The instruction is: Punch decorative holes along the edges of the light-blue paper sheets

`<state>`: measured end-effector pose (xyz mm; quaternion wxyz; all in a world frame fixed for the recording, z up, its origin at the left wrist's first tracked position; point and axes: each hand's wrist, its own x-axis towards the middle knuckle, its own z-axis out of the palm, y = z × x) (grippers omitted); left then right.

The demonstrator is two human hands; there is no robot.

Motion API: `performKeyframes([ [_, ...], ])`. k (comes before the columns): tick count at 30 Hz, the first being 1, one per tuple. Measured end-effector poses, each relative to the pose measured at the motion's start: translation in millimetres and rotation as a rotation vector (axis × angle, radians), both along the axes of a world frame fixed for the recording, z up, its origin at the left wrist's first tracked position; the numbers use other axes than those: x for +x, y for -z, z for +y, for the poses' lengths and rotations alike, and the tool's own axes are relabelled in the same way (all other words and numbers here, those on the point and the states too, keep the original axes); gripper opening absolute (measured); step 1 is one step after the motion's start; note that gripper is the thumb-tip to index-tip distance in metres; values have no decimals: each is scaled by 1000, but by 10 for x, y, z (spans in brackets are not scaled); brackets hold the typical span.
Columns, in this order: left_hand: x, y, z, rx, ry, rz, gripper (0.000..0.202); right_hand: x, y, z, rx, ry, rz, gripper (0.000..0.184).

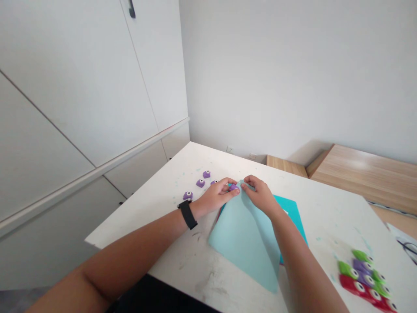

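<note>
My left hand pinches a small purple paper punch at the far corner of a light blue paper sheet, which lies tilted on the white table. A black band sits on my left wrist. Beside the punch, my right hand grips the same corner of the sheet with closed fingers. Under the light blue sheet lies a darker teal sheet.
Three more purple punches lie left of my hands. A cluster of green, purple and red punches sits at the table's right front. White cabinets stand to the left; a wooden bench runs behind the table at right.
</note>
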<state>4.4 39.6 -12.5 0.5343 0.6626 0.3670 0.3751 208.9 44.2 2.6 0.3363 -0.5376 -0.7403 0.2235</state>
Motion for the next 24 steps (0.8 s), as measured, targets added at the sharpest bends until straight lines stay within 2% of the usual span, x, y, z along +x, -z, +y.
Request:
performKeyframes([
  [7, -19, 92, 88, 61, -22, 83, 39, 54, 150, 21, -350, -114, 224, 27],
  [10, -51, 70, 133, 19, -65, 72, 41, 97, 183, 17, -447, -141, 291, 28],
  [13, -144, -1, 197, 28, -137, 77, 42, 170, 210, 36, -419, -111, 245, 26],
  [19, -387, -87, 355, 305, -384, 284, 37, 249, 253, 72, -318, -63, 138, 25],
  [24, -485, -60, 458, 336, -433, 370, 40, 239, 232, 73, -317, -71, 116, 26],
])
